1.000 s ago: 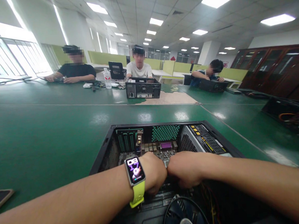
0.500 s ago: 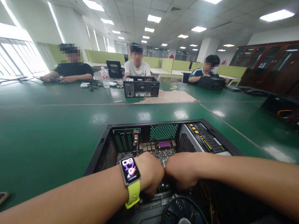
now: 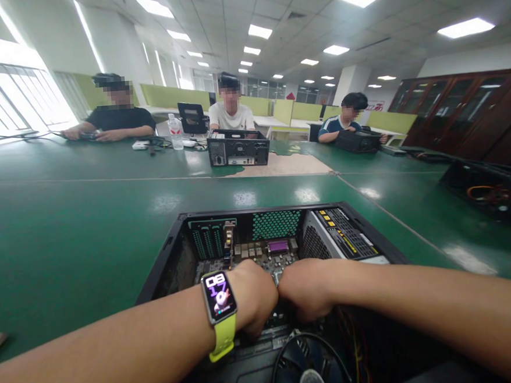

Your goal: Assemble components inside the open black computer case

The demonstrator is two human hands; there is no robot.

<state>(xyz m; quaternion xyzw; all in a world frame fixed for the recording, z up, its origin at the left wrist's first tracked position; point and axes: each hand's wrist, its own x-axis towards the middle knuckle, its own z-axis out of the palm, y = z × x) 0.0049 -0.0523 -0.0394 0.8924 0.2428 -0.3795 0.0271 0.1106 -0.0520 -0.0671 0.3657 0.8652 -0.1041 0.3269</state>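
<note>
Both hands reach down into an open computer case (image 3: 163, 253) on the green table. My left hand (image 3: 256, 293), a smartwatch (image 3: 219, 298) with a yellow-green strap on its wrist, is closed over the motherboard (image 3: 264, 262). Against it, knuckles almost touching, my right hand (image 3: 308, 287) is closed too. The fingertips of both point down and are hidden, so what they grip does not show. Nearer to me in the case lies a round CPU cooler fan (image 3: 310, 365). The power supply (image 3: 344, 235) fills the far right corner, and a card (image 3: 228, 243) stands upright at the back left.
Across the green table (image 3: 65, 228) sit three people; a computer case (image 3: 238, 149) stands before the middle one, another dark case (image 3: 357, 140) before the right one. A water bottle (image 3: 175, 132) and cables are at the back. An open case with wires (image 3: 487, 193) lies at right.
The whole view has shifted slightly, with everything a little farther left. My hands keep the same closed pose at the same spot over the motherboard.
</note>
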